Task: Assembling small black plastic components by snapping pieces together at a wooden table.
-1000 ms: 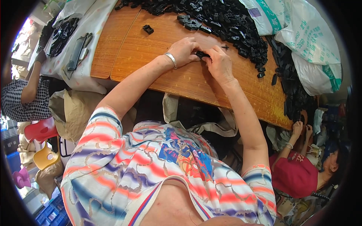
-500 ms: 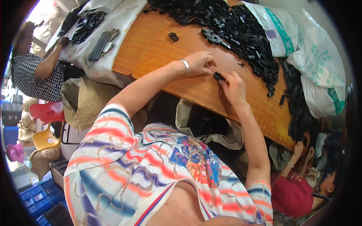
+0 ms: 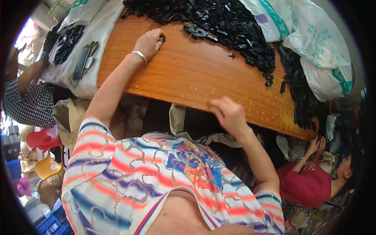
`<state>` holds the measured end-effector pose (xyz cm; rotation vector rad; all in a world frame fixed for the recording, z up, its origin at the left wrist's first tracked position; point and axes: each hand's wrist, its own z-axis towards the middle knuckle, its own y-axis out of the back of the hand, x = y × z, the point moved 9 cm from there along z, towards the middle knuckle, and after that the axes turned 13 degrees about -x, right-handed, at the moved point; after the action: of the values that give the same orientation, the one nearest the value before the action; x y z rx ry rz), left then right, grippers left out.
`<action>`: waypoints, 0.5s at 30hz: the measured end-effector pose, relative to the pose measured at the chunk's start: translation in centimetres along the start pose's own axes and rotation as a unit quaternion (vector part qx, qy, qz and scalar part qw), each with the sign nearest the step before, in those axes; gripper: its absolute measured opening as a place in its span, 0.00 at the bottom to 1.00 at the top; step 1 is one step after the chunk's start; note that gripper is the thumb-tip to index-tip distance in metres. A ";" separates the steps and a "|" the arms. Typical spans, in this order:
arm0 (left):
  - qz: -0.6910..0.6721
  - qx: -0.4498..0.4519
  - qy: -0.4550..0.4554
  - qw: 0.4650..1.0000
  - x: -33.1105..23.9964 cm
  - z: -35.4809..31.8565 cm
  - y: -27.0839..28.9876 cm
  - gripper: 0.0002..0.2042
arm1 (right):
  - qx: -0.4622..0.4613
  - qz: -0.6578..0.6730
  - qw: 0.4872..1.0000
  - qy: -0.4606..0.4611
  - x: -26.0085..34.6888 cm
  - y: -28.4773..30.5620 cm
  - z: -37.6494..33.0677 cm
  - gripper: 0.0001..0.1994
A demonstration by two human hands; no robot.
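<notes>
At about nine o'clock a co-worker in a checked shirt (image 3: 21, 103) leans in from the dim edge, and beside this person a white woven sack (image 3: 64, 76) lies flat, carrying a small heap of black parts (image 3: 68, 39) and a dark flat phone (image 3: 81, 62) with a glossy face. Below, near eight o'clock, stand red, yellow and pink plastic stools (image 3: 43, 150). The wooden table (image 3: 188, 78) has a warm orange grain, a smooth varnished top and a curved near edge. At about eleven o'clock the left hand (image 3: 149, 42) rests on the wood, a thin silver bracelet (image 3: 139, 55) on the wrist; its fingers are curled closed and pinch a small black plastic piece (image 3: 163, 38) at the fingertips, which sits on the table just beside the heap. Along the far edge, from twelve to two o'clock, runs a big pile of black plastic clips (image 3: 223, 23), angular and matte, with a few loose ones scattered toward the middle. The right hand (image 3: 230, 114) hangs at the near table edge, close to the centre, fingers loosely bent inward; I cannot tell whether it holds something. White printed sacks (image 3: 321, 51), crinkled and shiny, crowd the two o'clock corner. At four o'clock a second co-worker in a red top (image 3: 303, 184) sits low, with hands raised to the table corner.
</notes>
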<state>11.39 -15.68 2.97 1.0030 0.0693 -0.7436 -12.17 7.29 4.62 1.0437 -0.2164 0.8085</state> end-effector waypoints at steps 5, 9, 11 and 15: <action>-0.105 -0.027 -0.010 0.994 -6.2 -0.4 -2.1 0.09 | -0.110 -0.110 0.988 -0.006 -7.5 1.7 7.2 0.05; -0.135 0.003 -0.077 0.988 -10.5 -1.2 -5.2 0.15 | -0.136 -0.167 0.976 -0.019 -11.4 -0.1 12.5 0.08; -0.120 0.002 -0.082 0.989 -10.9 -1.5 -5.8 0.15 | -0.127 -0.177 0.976 -0.017 -12.2 -1.6 14.6 0.09; -0.119 0.010 -0.088 0.989 -11.5 -2.2 -5.5 0.13 | -0.079 -0.260 0.959 -0.080 -14.1 -3.7 16.8 0.11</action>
<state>-0.03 -9.56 2.05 0.9538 0.0284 -1.0504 -16.04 -14.54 3.36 0.9554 -0.1306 0.2257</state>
